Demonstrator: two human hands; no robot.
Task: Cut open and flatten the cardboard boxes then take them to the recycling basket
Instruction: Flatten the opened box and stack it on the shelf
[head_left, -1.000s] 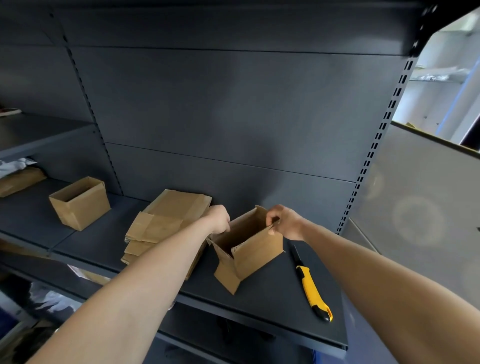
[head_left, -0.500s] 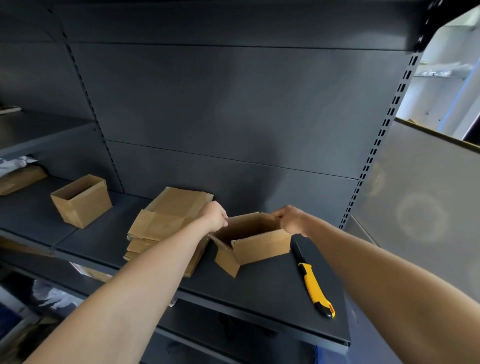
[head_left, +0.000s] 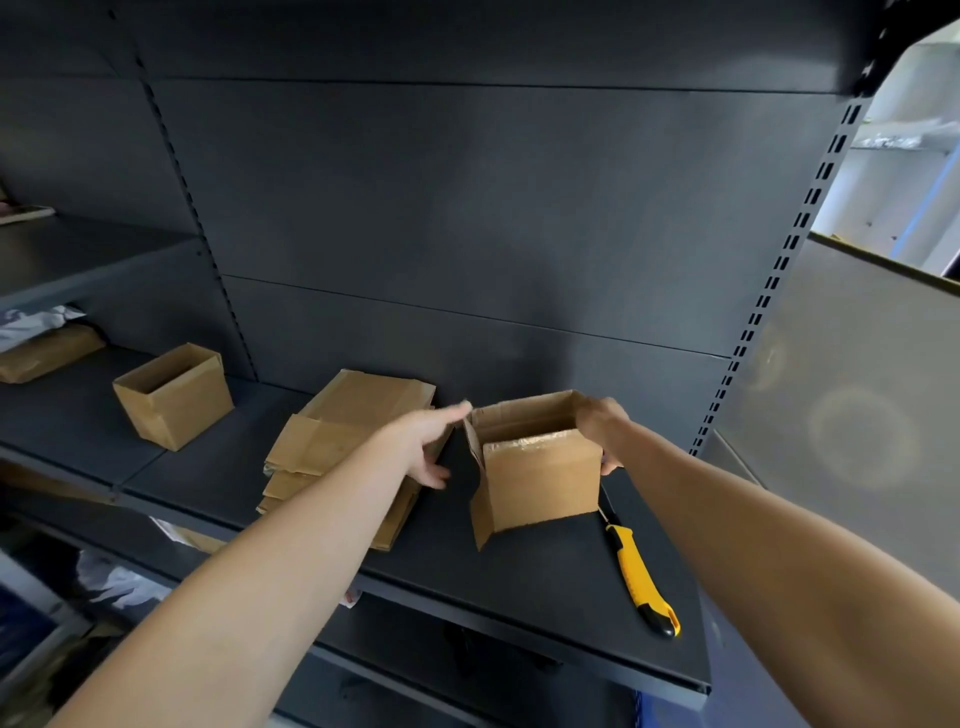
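Right grip (head_left: 597, 434) holds the right wall of a small open brown cardboard box (head_left: 540, 478). Its fingers curl over the top edge and its thumb presses the outside lower down. Left grip (head_left: 426, 444) is spread, with fingers stretched out straight. Its blurry fingertips (head_left: 465, 408) reach the box's top left corner. Both bare arms come up from the bottom of the frame.

The box is in the middle of the frame, at the dark grey metal shelf (head_left: 519, 597). It leans a little, and I cannot tell if it touches the shelf. Shiny clear tape runs along its front top edge. Nothing shows inside it. A loose flap hangs at its lower left.

A yellow and black box knife (head_left: 639, 577) lies on the shelf, just right of the box and lower in the frame. A pile of flat brown cardboard (head_left: 337, 441) lies under the left grip. Further left stands another open brown cardboard box (head_left: 174, 397).
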